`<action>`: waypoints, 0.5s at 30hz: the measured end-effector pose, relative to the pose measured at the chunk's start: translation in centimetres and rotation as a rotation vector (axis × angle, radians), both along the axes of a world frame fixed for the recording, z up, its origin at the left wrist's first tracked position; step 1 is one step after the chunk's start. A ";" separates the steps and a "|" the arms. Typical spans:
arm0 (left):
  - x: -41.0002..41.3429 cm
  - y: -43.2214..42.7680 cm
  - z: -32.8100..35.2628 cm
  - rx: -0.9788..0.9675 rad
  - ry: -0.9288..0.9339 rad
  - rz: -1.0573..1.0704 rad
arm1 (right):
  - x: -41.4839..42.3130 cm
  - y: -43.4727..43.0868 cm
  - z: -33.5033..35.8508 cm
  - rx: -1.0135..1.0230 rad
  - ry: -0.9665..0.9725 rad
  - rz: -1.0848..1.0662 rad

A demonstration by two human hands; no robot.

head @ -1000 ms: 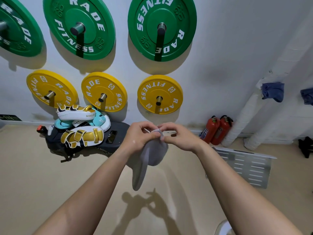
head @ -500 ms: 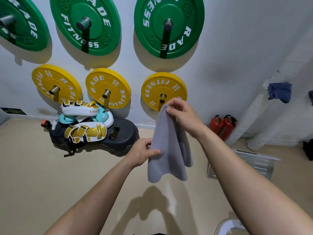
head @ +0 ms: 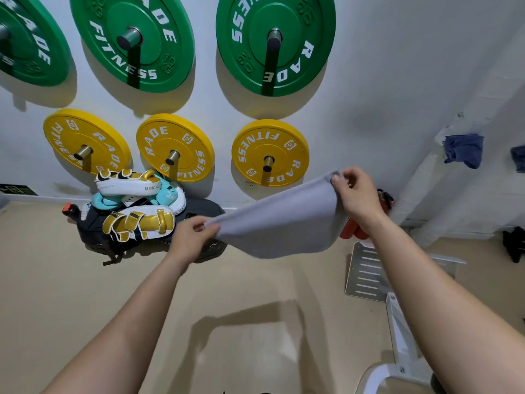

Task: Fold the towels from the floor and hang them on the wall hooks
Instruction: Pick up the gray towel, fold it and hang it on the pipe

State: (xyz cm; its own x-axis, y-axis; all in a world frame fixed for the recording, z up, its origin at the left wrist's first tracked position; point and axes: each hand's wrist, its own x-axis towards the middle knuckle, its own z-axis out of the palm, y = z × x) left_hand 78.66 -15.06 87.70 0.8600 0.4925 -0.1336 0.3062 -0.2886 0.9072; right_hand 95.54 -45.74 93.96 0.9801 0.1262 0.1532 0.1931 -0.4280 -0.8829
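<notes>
Entry: we record the grey towel (head: 278, 223) as soft, matt cloth with a fine nap. The round green weight plates (head: 301, 27) and round yellow weight plates (head: 287, 132) look rubbery, with a low sheen. Their pegs (head: 268, 160) are bare brushed metal. The white-and-gold strike pads (head: 139, 223) have a glossy, leather-like skin. The beige floor (head: 71, 294) is smooth and faintly satin. The dark blue cloth (head: 464, 150) on the wall is matt and crumpled.

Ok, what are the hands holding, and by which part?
Both hold the grey towel, spread in the air: the left hand pinches its lower left corner, the right hand pinches its upper right corner.
</notes>
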 end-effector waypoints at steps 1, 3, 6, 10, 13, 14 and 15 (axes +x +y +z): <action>0.3 0.6 0.7 -0.030 -0.028 0.041 | -0.4 -0.4 -0.6 -0.006 0.028 0.004; 1.2 1.4 2.0 -0.075 -0.087 0.109 | -1.2 -1.0 -1.7 0.017 0.083 0.006; 2.5 2.1 2.9 -0.013 -0.132 0.175 | -2.3 -1.2 -2.5 0.112 0.162 -0.006; 3.6 1.1 3.7 0.120 -0.189 0.219 | -2.8 -0.8 -3.4 0.202 0.168 -0.091; 4.0 0.3 3.7 0.048 -0.212 0.333 | -2.8 -0.4 -3.7 0.261 0.185 -0.178; 4.1 0.0 3.4 0.013 -0.211 0.368 | -2.9 -0.3 -3.8 0.277 0.189 -0.201; 4.2 -0.4 3.0 -0.019 -0.204 0.391 | -3.2 -0.1 -3.9 0.284 0.191 -0.224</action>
State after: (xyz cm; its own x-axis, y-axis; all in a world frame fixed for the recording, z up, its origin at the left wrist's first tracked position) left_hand 82.82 -15.42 90.69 0.6194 0.7850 0.0071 0.2034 -0.1692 0.9644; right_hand 92.35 -45.84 90.10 0.9927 -0.1147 -0.0366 -0.0564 -0.1745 -0.9830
